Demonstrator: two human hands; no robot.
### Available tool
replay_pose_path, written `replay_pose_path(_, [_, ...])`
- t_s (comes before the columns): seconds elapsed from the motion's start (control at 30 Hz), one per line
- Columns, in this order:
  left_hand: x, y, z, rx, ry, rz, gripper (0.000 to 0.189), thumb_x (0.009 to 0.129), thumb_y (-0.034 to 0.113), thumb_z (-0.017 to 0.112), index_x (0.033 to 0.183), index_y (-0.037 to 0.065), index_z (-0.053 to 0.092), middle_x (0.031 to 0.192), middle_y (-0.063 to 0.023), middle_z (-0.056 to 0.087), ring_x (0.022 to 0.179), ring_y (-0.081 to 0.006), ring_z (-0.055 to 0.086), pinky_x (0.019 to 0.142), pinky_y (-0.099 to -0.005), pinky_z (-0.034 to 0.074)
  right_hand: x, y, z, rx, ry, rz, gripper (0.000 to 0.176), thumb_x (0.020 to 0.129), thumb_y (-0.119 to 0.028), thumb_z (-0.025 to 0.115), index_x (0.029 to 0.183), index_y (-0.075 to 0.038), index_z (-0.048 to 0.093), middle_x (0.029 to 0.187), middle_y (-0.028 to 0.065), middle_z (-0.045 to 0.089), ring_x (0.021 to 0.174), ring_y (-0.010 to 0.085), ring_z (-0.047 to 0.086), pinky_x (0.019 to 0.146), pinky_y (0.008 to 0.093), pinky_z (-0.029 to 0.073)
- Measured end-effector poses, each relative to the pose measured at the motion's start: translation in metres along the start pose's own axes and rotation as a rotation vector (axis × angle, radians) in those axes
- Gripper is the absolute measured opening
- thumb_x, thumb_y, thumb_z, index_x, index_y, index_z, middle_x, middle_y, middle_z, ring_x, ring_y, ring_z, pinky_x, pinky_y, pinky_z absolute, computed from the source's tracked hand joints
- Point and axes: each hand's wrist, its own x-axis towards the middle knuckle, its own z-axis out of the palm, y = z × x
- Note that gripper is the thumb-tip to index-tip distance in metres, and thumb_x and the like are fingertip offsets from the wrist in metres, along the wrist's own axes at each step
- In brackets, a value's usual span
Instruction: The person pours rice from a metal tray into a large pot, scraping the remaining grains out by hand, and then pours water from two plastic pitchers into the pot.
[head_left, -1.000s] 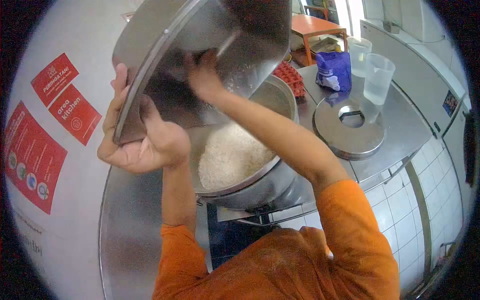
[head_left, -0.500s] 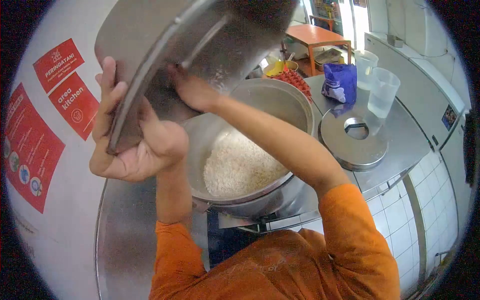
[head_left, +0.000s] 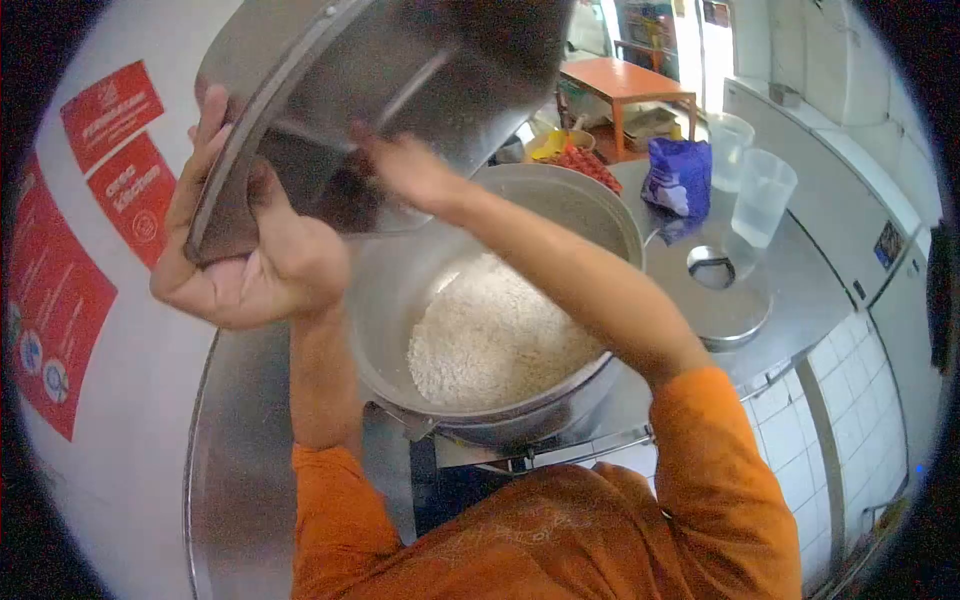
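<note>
Barely shifted, the bowl (head_left: 400, 70), dull steel, stays tipped above the pot (head_left: 600, 210) of white rice (head_left: 495, 335). Its rim is clamped by the left hand (head_left: 235, 265), fingers wrapped outside. Inside it the right hand (head_left: 405, 170) lies open, gripping nothing. Beside the pot rests a lid (head_left: 735, 300).

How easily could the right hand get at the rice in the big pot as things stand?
Probably yes, easily: the right hand is inside the tilted pan, just above the uncovered big pot, and nothing lies between it and the rice.
</note>
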Motion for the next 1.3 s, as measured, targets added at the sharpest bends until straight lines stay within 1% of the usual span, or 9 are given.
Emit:
replay_pose_path(0.1, [0.006, -0.010, -0.017, 0.089, 0.008, 0.007, 0.033, 0.079, -0.015, 0.054, 0.097, -0.005, 0.028, 0.100, -0.0280, 0.055, 0.100, -0.0459, 0.058, 0.090, -0.0502, 0.051, -0.020, 0.001, -0.033, -0.496, 0.282, -0.326, 0.054, 0.091, -0.047, 0.044, 0.103, 0.002, 0.064, 0.107, 0.0249, 0.061, 0.106, 0.0398, 0.054, 0.091, 0.0421, 0.040])
replay_pose_path(0.23, [0.009, -0.008, -0.022, 0.018, 0.067, -0.064, 0.032, 0.077, -0.016, 0.054, 0.097, -0.009, 0.031, 0.102, -0.0319, 0.055, 0.099, -0.0451, 0.059, 0.090, -0.0466, 0.052, 0.006, 0.058, -0.008, -1.088, 0.562, -0.450, 0.069, 0.092, -0.052, 0.032, 0.124, 0.007, 0.047, 0.135, 0.0285, 0.039, 0.128, 0.0405, 0.034, 0.106, 0.0401, 0.027])
replay_pose_path(0.3, [0.009, -0.016, -0.019, -0.058, 0.111, -0.070, 0.031, 0.077, -0.016, 0.054, 0.097, -0.009, 0.032, 0.102, -0.0326, 0.056, 0.098, -0.0449, 0.059, 0.089, -0.0456, 0.052, -0.002, 0.037, 0.014, -1.007, 0.405, -0.406, 0.072, 0.093, -0.053, 0.027, 0.131, 0.008, 0.038, 0.141, 0.0279, 0.030, 0.133, 0.0378, 0.026, 0.111, 0.0386, 0.017])
replay_pose_path(0.37, [0.009, -0.027, -0.026, 0.005, 0.125, -0.102, 0.033, 0.075, -0.016, 0.056, 0.098, -0.009, 0.033, 0.101, -0.0338, 0.056, 0.097, -0.0444, 0.060, 0.088, -0.0448, 0.053, -0.001, 0.024, 0.031, -0.253, -0.002, -0.441, 0.066, 0.094, -0.049, 0.029, 0.125, 0.007, 0.044, 0.135, 0.0298, 0.036, 0.127, 0.0383, 0.034, 0.107, 0.0414, 0.024])
replay_pose_path(0.5, [0.008, -0.043, -0.042, -0.081, 0.212, -0.127, 0.034, 0.074, -0.016, 0.057, 0.098, -0.009, 0.035, 0.100, -0.0348, 0.056, 0.096, -0.0439, 0.061, 0.087, -0.0432, 0.054, 0.007, -0.004, 0.017, -0.143, -0.143, -0.139, 0.049, 0.095, -0.039, 0.034, 0.119, 0.000, 0.051, 0.128, 0.0285, 0.044, 0.119, 0.0422, 0.040, 0.101, 0.0441, 0.033])
replay_pose_path(0.67, [0.003, -0.061, -0.046, -0.215, 0.163, -0.129, 0.033, 0.072, -0.016, 0.058, 0.097, -0.008, 0.038, 0.101, -0.0299, 0.058, 0.094, -0.0378, 0.063, 0.085, -0.0393, 0.054, 0.026, 0.036, 0.053, -0.343, 0.097, -0.674, 0.049, 0.096, -0.037, 0.036, 0.111, 0.007, 0.052, 0.112, 0.0272, 0.053, 0.105, 0.0415, 0.050, 0.092, 0.0437, 0.039])
replay_pose_path(0.87, [-0.034, -0.127, -0.077, -0.113, 0.144, -0.147, 0.032, 0.072, -0.013, 0.060, 0.096, -0.006, 0.039, 0.097, -0.0240, 0.060, 0.090, -0.0242, 0.063, 0.086, -0.0342, 0.051, -0.079, 0.027, 0.001, -0.747, -0.988, 0.015, 0.045, 0.094, -0.039, 0.044, 0.082, 0.000, 0.063, 0.085, 0.0264, 0.061, 0.083, 0.0412, 0.060, 0.079, 0.0487, 0.044])
replay_pose_path(1.03, [-0.048, -0.124, -0.084, -0.061, 0.196, -0.276, 0.032, 0.073, -0.012, 0.061, 0.096, -0.005, 0.040, 0.096, -0.0234, 0.061, 0.087, -0.0250, 0.064, 0.083, -0.0358, 0.052, -0.057, -0.024, -0.005, -0.614, -0.163, -0.263, 0.040, 0.092, -0.035, 0.050, 0.083, 0.001, 0.065, 0.073, 0.0232, 0.061, 0.075, 0.0365, 0.062, 0.071, 0.0427, 0.047])
replay_pose_path(1.3, [-0.061, -0.120, -0.093, -0.180, 0.425, -0.316, 0.038, 0.064, -0.013, 0.070, 0.095, -0.010, 0.049, 0.095, -0.0244, 0.064, 0.081, -0.0284, 0.066, 0.081, -0.0359, 0.054, 0.006, 0.055, 0.086, -0.455, 0.107, -0.361, 0.066, 0.093, -0.055, 0.031, 0.119, 0.002, 0.052, 0.113, 0.0288, 0.056, 0.104, 0.0400, 0.055, 0.089, 0.0428, 0.042])
